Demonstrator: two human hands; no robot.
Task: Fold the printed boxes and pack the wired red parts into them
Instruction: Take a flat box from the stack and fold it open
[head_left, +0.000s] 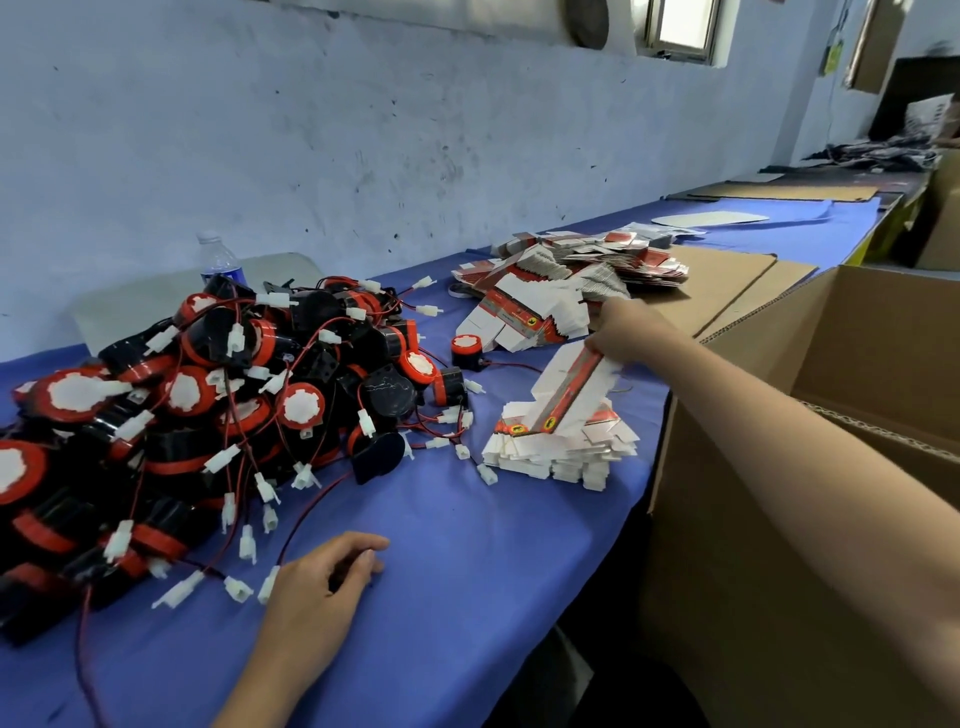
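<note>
A big heap of red-and-black round parts (218, 395) with red wires and white plugs covers the left of the blue table. One single part (466, 352) stands apart near the middle. Flat printed boxes lie in a near stack (561, 447) and in a spread pile farther back (566, 275). My right hand (626, 332) reaches over the near stack and pinches one flat box (571, 387) by its upper end, tilted up off the stack. My left hand (324, 582) rests on the cloth in front of the heap with its fingers loosely curled, holding nothing.
A large open cardboard carton (831, 467) stands against the table's right edge. Flat cardboard sheets (727, 280) lie behind it. A water bottle (218, 260) stands by the wall behind the heap. Bare blue cloth (467, 571) lies between my hands.
</note>
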